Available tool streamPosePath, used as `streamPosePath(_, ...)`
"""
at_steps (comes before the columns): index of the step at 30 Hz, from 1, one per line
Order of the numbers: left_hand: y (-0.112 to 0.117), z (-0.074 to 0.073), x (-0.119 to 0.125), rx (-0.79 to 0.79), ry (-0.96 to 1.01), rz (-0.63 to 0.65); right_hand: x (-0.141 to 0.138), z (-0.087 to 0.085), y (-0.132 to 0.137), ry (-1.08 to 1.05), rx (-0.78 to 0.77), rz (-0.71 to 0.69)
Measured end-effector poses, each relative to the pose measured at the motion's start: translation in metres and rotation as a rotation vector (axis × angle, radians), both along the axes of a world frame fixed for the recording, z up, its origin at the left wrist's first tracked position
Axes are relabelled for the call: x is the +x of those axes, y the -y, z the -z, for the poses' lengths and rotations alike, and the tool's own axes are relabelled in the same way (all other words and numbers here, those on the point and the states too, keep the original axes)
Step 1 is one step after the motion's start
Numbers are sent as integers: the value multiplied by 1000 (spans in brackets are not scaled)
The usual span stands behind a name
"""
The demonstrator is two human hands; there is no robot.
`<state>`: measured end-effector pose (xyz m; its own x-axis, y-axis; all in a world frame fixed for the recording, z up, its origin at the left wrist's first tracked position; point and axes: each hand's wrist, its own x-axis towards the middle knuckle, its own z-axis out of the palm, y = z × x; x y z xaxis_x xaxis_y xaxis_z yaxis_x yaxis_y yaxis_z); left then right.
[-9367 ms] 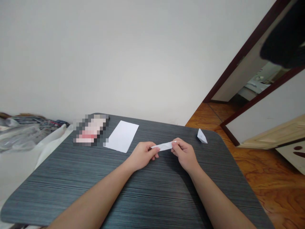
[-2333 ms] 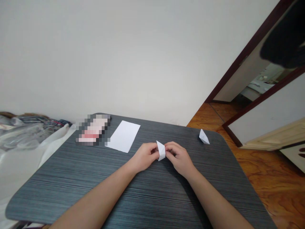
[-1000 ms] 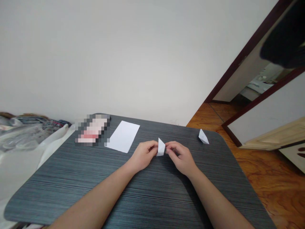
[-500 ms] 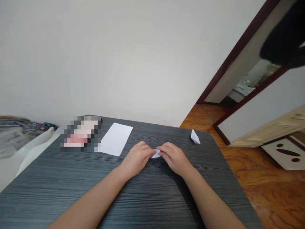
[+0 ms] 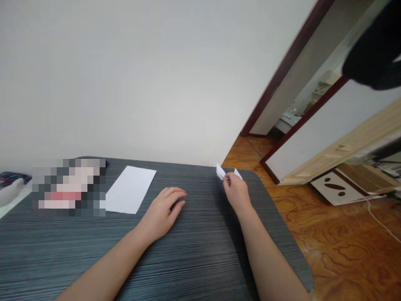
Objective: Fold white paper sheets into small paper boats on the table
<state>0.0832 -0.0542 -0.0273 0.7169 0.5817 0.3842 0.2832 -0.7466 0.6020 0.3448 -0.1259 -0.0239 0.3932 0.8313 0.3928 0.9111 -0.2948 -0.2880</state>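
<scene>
Near the far right corner of the dark table, my right hand point(image 5: 236, 190) pinches a small folded piece of white paper point(image 5: 220, 172). Another folded white paper point(image 5: 238, 174) stands just behind that hand, mostly hidden by it. My left hand point(image 5: 164, 211) rests over the middle of the table, fingers slightly curled and apart, holding nothing. To its left lies a flat stack of white paper point(image 5: 130, 190), close to the fingers but not touched.
The dark wood-grain table point(image 5: 175, 267) stands against a pale wall point(image 5: 156, 83). A blurred-out pinkish object point(image 5: 70, 184) lies at the table's left. Beyond the right edge are a wooden floor point(image 5: 344, 251) and a white box with brown ovals point(image 5: 334, 187).
My right hand has carried the folded paper from the middle to the right, beside the other folded piece. My left hand has let go of it. The view has turned rightward.
</scene>
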Motion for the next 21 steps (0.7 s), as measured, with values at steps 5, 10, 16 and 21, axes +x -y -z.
streamPosePath(5, -1, 0, -1, -13, 4, -4, 8, 2, 2, 30, -77, 148)
streamPosePath(10, 0, -2, -2, -23, 19, 0, 12, 4, 3, 29, -155, 227)
streamPosePath(16, 0, -3, -2, -33, 6, -1, 13, 5, 4, -5, -237, 282)
streamPosePath(21, 0, -2, -2, -27, 17, 1, 11, 2, 4, -21, -270, 302)
